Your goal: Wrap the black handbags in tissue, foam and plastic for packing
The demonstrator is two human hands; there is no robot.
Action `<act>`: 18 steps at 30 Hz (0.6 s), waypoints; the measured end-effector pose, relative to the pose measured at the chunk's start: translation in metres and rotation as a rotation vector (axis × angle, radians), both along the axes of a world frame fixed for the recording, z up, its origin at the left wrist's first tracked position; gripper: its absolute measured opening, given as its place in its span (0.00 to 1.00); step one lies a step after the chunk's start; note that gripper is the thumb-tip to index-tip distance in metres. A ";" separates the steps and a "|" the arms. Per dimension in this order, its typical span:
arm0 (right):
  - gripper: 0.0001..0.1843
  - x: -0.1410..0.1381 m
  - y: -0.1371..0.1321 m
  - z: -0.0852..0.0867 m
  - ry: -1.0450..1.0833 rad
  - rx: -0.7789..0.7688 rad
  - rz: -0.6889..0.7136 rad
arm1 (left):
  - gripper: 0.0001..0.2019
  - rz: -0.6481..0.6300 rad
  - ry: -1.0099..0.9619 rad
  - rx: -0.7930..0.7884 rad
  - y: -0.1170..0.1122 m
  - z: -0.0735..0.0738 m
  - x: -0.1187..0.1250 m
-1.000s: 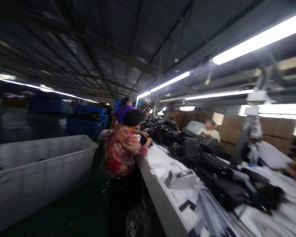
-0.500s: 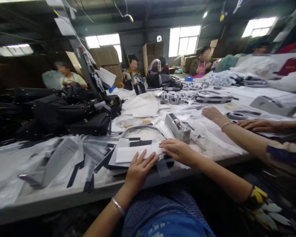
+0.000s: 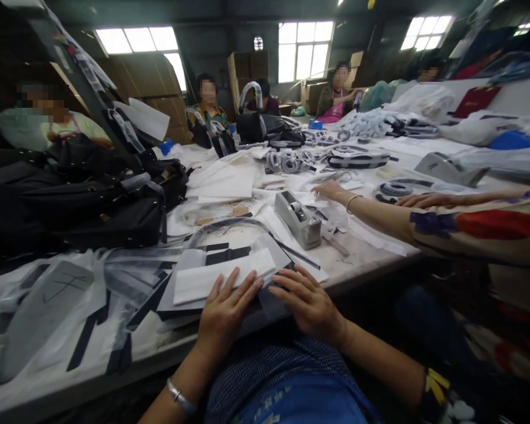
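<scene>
The right hand (image 3: 311, 309) has drawn back, empty with fingers spread, just beside the white sheet (image 3: 198, 282) at the table's (image 3: 362, 270) near side, leaving the open left hand (image 3: 223, 312) apparently steadying it alone.

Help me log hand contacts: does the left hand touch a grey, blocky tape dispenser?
No, the left hand lies partly over the flat white rectangular sheet.

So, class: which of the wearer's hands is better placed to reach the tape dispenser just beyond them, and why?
Probably the right hand: it is nearer the tape dispenser, while the left hand lies farther left, partly over the white sheet.
</scene>
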State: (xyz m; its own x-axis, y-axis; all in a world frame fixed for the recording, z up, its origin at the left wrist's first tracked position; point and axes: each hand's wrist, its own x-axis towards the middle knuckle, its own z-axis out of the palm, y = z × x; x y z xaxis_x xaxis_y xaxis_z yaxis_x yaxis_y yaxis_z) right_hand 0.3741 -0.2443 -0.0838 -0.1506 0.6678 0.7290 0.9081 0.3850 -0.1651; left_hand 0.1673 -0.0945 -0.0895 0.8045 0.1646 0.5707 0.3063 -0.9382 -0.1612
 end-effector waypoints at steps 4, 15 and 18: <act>0.24 0.002 0.009 0.018 0.161 -0.047 0.101 | 0.26 0.000 -0.009 -0.004 -0.001 0.002 0.000; 0.18 0.013 0.043 -0.005 0.046 0.067 0.038 | 0.33 0.018 0.043 -0.104 0.001 0.003 -0.001; 0.12 0.013 0.047 -0.004 0.015 0.057 0.021 | 0.35 0.020 0.080 -0.241 -0.008 0.015 0.002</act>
State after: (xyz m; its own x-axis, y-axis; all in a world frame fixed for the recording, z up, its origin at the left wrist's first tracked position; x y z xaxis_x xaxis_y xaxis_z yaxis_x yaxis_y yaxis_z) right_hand 0.3868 -0.1977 -0.0880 -0.1533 0.6219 0.7680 0.8971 0.4135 -0.1558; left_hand 0.1688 -0.1023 -0.0741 0.8405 0.3047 0.4480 0.3206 -0.9463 0.0422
